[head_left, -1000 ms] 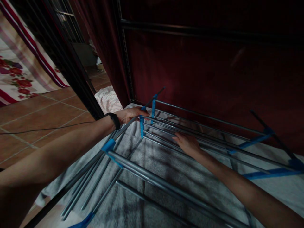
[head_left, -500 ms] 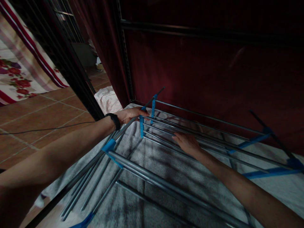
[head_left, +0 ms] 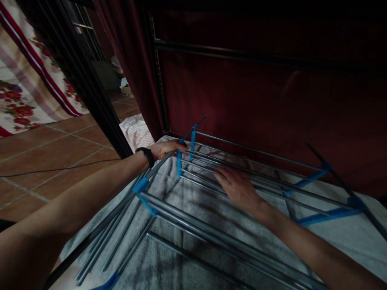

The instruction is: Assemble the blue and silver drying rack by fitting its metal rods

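Note:
A rack frame of grey metal tubes joined by blue plastic connectors lies on a grey blanket. At its far left corner, my left hand, with a black band on the wrist, is closed around the dark side pole beside a blue connector. My right hand hovers over or touches the cross tubes right of that corner. Its fingers are loosely bent and somewhat apart, and I see nothing held in them. Whether they touch a tube is unclear.
Several loose tubes lie on the blanket at the left. Behind the rack hangs a dark red curtain, with a black metal upright to its left. A thin cable crosses the tiled floor. Floral fabric hangs at far left.
My right hand has shifted slightly left and toward me over the cross tubes. My left hand stays on the side pole. The view has tilted a little.

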`<state>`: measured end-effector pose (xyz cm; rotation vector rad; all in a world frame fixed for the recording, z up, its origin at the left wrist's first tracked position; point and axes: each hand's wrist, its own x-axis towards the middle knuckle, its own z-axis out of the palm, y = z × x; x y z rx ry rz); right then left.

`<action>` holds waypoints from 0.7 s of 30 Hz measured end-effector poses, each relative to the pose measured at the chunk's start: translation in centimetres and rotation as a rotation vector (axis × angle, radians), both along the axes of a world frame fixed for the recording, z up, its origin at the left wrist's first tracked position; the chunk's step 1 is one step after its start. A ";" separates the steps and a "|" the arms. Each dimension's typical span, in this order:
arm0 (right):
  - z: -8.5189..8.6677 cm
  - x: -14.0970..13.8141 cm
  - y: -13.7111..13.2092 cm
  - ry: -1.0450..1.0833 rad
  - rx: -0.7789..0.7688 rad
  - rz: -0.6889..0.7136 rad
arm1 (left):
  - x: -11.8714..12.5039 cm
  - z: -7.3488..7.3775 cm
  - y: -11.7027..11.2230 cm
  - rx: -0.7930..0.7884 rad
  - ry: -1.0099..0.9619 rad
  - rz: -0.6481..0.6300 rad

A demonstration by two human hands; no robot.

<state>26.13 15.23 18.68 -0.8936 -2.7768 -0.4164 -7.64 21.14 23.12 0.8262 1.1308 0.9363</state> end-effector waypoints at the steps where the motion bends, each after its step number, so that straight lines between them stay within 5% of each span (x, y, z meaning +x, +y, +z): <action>1: 0.4 0.3 0.2 0.016 0.026 -0.043 | 0.0 0.0 0.0 0.005 0.029 0.000; 7: 1.2 0.5 2.3 0.003 0.048 -0.192 | 0.2 0.2 -0.2 0.046 0.090 -0.012; 21: 1.3 0.2 2.6 0.041 0.071 -0.212 | 0.2 0.1 -0.9 0.067 0.074 0.020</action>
